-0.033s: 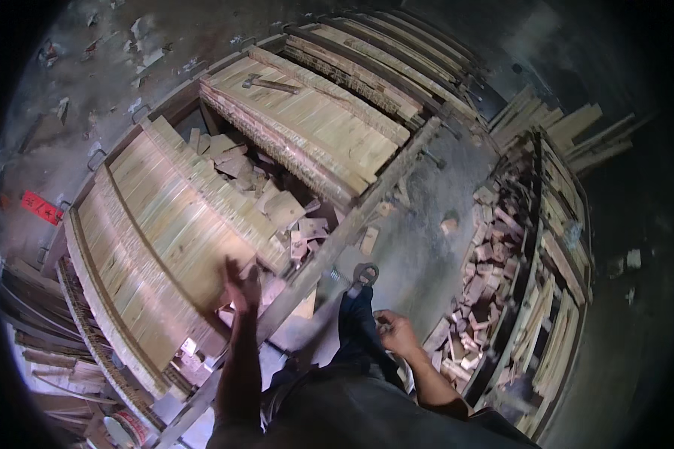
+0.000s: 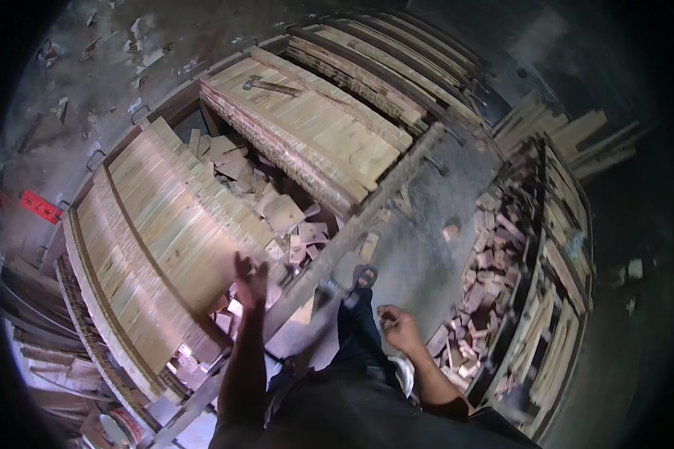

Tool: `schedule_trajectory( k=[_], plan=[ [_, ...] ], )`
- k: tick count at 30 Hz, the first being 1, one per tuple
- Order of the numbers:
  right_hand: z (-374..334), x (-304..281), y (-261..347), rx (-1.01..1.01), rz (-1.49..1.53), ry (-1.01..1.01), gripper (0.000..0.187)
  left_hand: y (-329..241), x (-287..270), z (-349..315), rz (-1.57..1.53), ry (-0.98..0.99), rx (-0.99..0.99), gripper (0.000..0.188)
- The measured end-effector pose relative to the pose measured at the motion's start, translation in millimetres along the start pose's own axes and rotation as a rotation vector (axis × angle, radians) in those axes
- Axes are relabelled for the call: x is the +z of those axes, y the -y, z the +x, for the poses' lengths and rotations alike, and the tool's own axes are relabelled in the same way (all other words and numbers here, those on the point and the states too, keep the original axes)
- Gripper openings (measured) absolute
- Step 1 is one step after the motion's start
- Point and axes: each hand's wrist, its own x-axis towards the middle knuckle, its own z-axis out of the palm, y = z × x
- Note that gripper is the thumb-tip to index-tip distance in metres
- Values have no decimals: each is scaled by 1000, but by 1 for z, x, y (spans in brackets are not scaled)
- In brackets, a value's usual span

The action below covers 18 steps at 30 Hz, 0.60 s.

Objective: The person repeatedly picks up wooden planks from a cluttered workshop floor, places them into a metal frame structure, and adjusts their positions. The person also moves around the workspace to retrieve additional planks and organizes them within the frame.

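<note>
My left hand is over the near end of a light wooden panel made of narrow strips. Its fingers are spread, and nothing shows in them. Whether it touches the panel I cannot tell. Loose wood offcuts lie beside the panel in a gap of the long frame. Low beside my leg hangs my right hand, its fingers curled in; what they hold, if anything, is hidden. A second panel lies farther along, with a hammer-like tool on top.
A long rail edges the frame nearest me. To the right, a heap of wood blocks lies along a rack of boards. Long planks stick out at its far end. My shoe is on the grey floor between.
My left hand has shifted slightly right, and more offcuts show around it. My right hand has moved little. The view has moved slightly.
</note>
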Motion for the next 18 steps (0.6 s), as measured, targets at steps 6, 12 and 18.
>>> schedule_trajectory(
  k=[6,12,18],
  plan=[
    [255,-138,-25,-242,-182,-213,32,-59,249,76,24,203,-290,103],
    [446,-192,22,-420,-4,-111,30,-56,367,158,-115,-26,-337,101],
    [564,-175,-32,-541,-222,-67,38,-148,442,157,680,-299,-518,96]
  ],
)
